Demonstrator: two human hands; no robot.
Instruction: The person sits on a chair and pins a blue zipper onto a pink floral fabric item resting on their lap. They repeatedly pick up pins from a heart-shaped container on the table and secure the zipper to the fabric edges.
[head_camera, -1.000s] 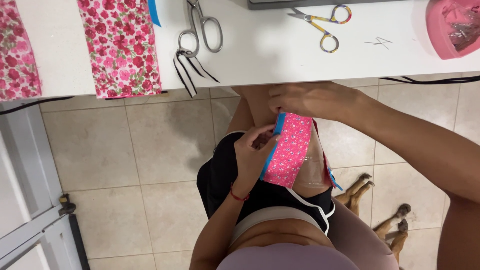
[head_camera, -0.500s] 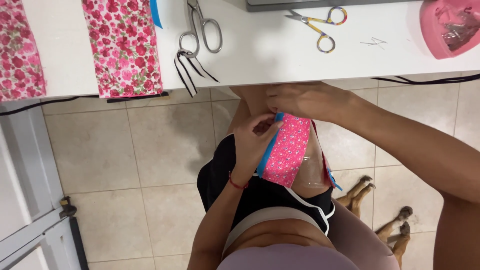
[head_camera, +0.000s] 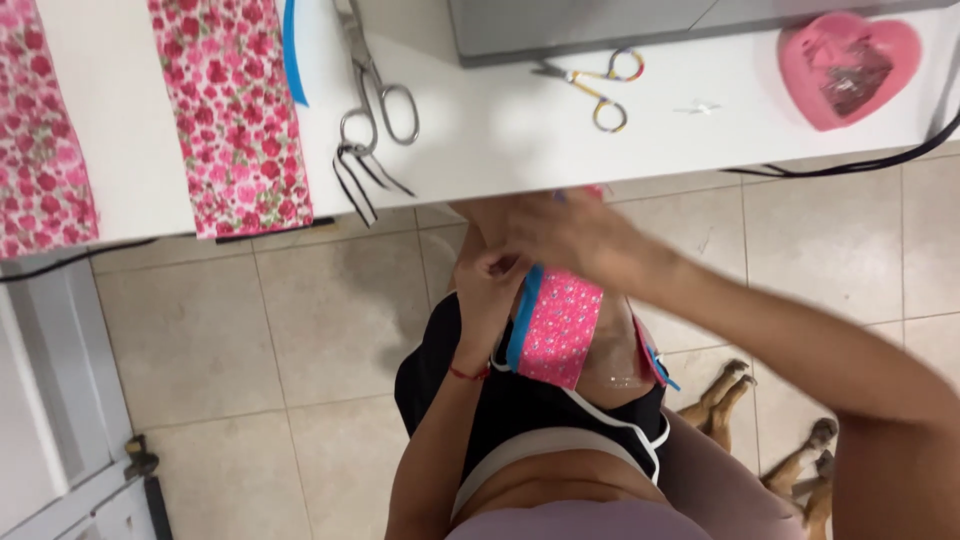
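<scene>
Over my lap I hold a small pink floral fabric piece with a blue trim along its left edge. My left hand pinches that blue edge near its top. My right hand is blurred just below the table edge and grips the top of the same piece. The fabric hangs down against my knee. A second blue-trimmed bit shows behind my leg.
The white table holds two floral fabric strips, large steel scissors, small colourful scissors, black elastic loops and a pink heart-shaped dish. A dog's legs lie on the tiled floor at right.
My hands have lifted the fabric piece slightly toward the table edge, and my right hand has swung left over its top. The view has tilted a little.
</scene>
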